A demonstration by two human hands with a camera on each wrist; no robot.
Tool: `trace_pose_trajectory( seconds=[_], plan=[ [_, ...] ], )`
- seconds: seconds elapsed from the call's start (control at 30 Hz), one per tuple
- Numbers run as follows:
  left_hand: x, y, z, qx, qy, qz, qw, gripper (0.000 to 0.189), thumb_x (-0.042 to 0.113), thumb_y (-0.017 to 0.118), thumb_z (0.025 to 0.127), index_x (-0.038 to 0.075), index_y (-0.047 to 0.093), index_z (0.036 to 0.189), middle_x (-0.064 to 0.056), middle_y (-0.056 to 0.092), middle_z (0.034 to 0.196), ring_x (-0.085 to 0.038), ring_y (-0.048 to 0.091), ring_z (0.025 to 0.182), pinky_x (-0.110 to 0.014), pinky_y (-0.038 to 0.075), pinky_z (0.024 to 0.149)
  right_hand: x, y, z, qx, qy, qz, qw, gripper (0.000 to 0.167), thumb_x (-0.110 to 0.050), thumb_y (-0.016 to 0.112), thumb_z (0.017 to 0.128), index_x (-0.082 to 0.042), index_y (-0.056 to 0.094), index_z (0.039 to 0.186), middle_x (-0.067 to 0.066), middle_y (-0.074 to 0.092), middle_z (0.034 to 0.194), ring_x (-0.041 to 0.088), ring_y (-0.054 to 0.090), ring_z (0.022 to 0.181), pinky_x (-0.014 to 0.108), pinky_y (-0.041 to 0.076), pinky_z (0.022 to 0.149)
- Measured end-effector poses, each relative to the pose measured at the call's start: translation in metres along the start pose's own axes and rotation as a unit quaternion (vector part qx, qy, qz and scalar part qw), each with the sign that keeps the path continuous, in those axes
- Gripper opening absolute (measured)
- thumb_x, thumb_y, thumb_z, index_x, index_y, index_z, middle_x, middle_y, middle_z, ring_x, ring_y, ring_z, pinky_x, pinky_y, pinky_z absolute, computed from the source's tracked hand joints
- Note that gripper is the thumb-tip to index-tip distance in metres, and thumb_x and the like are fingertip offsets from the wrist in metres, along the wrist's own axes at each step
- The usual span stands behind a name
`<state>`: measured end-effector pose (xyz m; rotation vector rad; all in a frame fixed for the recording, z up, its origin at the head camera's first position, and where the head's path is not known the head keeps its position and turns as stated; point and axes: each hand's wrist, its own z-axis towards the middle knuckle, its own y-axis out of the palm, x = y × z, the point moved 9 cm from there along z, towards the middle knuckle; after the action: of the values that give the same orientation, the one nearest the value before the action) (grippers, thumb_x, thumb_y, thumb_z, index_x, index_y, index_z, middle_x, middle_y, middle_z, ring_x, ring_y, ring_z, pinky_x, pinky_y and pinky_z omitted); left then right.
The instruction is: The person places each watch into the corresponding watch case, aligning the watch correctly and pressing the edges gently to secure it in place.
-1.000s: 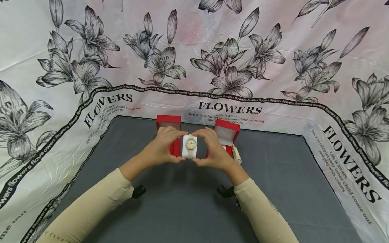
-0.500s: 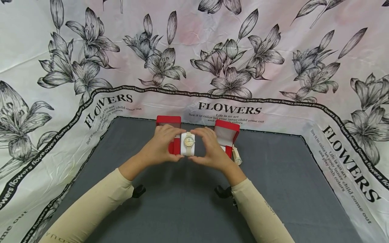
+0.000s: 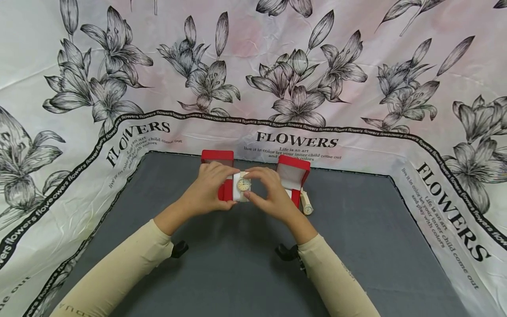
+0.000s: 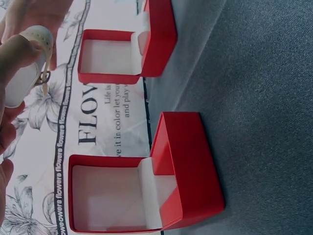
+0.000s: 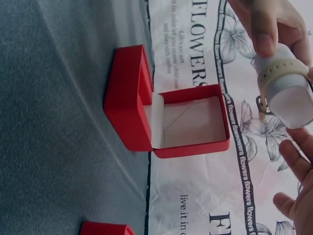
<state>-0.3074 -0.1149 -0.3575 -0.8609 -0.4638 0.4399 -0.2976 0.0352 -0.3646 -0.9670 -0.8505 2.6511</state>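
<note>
A cream-strapped wristwatch (image 3: pixel 243 184) with a pale round dial is wrapped round a white cushion (image 3: pixel 236 193), raised in front of the red boxes. My left hand (image 3: pixel 203 187) grips the cushion, fingers along its top and thumb at its lower edge. From the other side, my right hand (image 3: pixel 273 196) reaches in: thumb over the watch by its dial, forefinger at the upper end. In the right wrist view, the punched strap (image 5: pixel 282 71) and its buckle (image 5: pixel 262 106) show. Both wrist views cut off parts of the hands.
Two red boxes stand with raised lids at the table's back: the left box (image 3: pixel 217 155) behind my left hand, the right box (image 3: pixel 294 164) behind my right. Beside the latter lies a second watch (image 3: pixel 306 204). Flower-printed cloth (image 3: pixel 253 88) rises behind the grey table (image 3: pixel 245 264).
The cushion with its watch has moved a little to the left. My right hand has followed, its thumb shifting up from the cushion's bottom edge onto the watch.
</note>
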Motion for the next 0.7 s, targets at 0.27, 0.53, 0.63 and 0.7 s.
trace_pose_trajectory(
  seconds=[0.27, 0.53, 0.63, 0.7],
  plan=[
    [0.0054, -0.0033, 0.0044, 0.012, 0.018, 0.044, 0.9988, 0.077, 0.041, 0.091, 0.068, 0.010, 0.062, 0.132, -0.005, 0.068, 0.120, -0.022, 0.052, 0.112, -0.048, 0.032, 0.092, 0.0000, -0.0008, 0.0023, 0.018, 0.011, 0.041, 0.9989, 0.034, -0.009, 0.078, 0.088, -0.012, 0.064, 0.119, 0.010, 0.062, 0.131, 0.027, 0.054, 0.125, 0.051, 0.039, 0.107],
    [0.0053, -0.0033, 0.0041, 0.004, -0.002, 0.034, 0.9994, 0.079, 0.040, 0.092, 0.067, 0.010, 0.062, 0.132, -0.006, 0.069, 0.121, -0.021, 0.052, 0.114, -0.049, 0.033, 0.094, 0.0005, 0.0024, -0.0006, 0.023, 0.039, 0.049, 0.9977, 0.036, -0.002, 0.080, 0.084, -0.009, 0.064, 0.115, 0.018, 0.058, 0.133, 0.032, 0.049, 0.127, 0.057, 0.034, 0.107],
    [0.0051, -0.0019, 0.0019, 0.001, -0.007, 0.024, 0.9997, 0.079, 0.038, 0.093, 0.067, 0.010, 0.060, 0.134, -0.006, 0.068, 0.123, -0.022, 0.052, 0.115, -0.049, 0.033, 0.095, -0.0018, 0.0027, -0.0003, 0.032, 0.036, 0.057, 0.9972, 0.034, 0.003, 0.078, 0.082, -0.003, 0.063, 0.113, 0.025, 0.059, 0.129, 0.039, 0.050, 0.124, 0.059, 0.034, 0.106],
    [0.0052, -0.0018, 0.0005, 0.001, -0.010, 0.019, 0.9998, 0.079, 0.036, 0.093, 0.067, 0.010, 0.059, 0.135, -0.006, 0.067, 0.124, -0.022, 0.051, 0.116, -0.049, 0.033, 0.096, -0.0038, 0.0032, -0.0001, 0.036, 0.030, 0.064, 0.9968, 0.034, 0.005, 0.078, 0.083, -0.001, 0.063, 0.112, 0.028, 0.059, 0.129, 0.041, 0.051, 0.123, 0.058, 0.036, 0.106]
  ],
)
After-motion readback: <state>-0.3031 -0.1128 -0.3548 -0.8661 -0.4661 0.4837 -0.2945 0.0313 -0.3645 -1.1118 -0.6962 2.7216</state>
